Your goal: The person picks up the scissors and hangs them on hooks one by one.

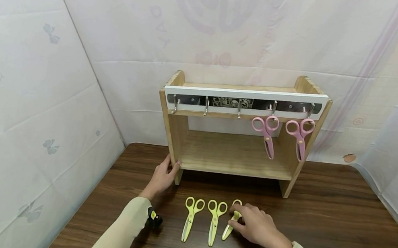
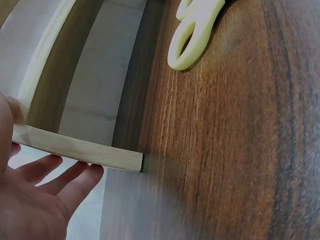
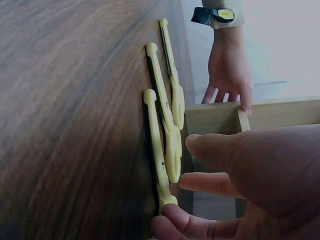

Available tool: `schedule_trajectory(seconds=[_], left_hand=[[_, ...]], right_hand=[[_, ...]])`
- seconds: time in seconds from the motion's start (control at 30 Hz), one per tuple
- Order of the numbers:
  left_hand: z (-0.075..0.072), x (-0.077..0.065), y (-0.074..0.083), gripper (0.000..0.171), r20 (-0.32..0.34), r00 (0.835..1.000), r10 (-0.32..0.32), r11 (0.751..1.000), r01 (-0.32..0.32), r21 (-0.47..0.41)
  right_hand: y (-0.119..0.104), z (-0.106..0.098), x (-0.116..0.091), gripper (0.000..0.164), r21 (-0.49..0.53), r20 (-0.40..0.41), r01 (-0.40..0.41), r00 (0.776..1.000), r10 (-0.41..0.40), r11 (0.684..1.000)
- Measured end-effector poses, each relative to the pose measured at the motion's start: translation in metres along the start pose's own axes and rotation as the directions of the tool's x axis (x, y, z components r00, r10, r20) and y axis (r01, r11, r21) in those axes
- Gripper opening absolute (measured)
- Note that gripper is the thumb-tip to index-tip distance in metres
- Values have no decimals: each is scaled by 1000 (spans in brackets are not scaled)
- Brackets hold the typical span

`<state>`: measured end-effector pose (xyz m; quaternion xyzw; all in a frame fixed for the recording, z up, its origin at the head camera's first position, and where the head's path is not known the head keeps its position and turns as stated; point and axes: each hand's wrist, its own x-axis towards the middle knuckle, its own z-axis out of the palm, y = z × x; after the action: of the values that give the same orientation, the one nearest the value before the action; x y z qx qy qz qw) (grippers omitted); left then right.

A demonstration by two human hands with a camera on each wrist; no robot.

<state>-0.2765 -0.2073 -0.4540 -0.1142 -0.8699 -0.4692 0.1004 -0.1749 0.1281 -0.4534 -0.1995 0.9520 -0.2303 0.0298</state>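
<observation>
My left hand (image 1: pixel 162 176) holds the left side panel of a wooden shelf (image 1: pixel 236 154), thumb on the inner side and fingers against the outer face (image 2: pixel 75 145). Over the rightmost of three pairs of yellow-green scissors (image 1: pixel 230 226) is my right hand (image 1: pixel 255 225). Its fingertips touch the handle of those scissors, while the thumb (image 3: pixel 210 147) stands off them in the right wrist view. The middle scissors (image 1: pixel 213 224) and left scissors (image 1: pixel 189 220) lie beside them, blades toward me.
A white hook rail (image 1: pixel 224 90) with several metal hooks runs along the shelf's upper front. Pink scissors (image 1: pixel 267 135) hang from one hook, and another pink pair (image 1: pixel 300 136) from the rightmost hook. Shelf and scissors are on a dark wood table (image 1: pixel 338 219), with draped cloth (image 1: pixel 121 31) behind.
</observation>
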Motion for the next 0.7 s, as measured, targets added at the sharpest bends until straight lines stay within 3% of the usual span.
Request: schedule_trajectory(seconds=[0.23,0.7], left_hand=[[2,0,-1,60,3,1000,8,1000,-8,-6],[0,-1,-1,57,-1,1000,6,1000,-6,-12]], right_hand=[[-1,6,-4,20,9,13,83,996,-83,996],[1,10,-8,24,-41,5,111,994,-111,993]])
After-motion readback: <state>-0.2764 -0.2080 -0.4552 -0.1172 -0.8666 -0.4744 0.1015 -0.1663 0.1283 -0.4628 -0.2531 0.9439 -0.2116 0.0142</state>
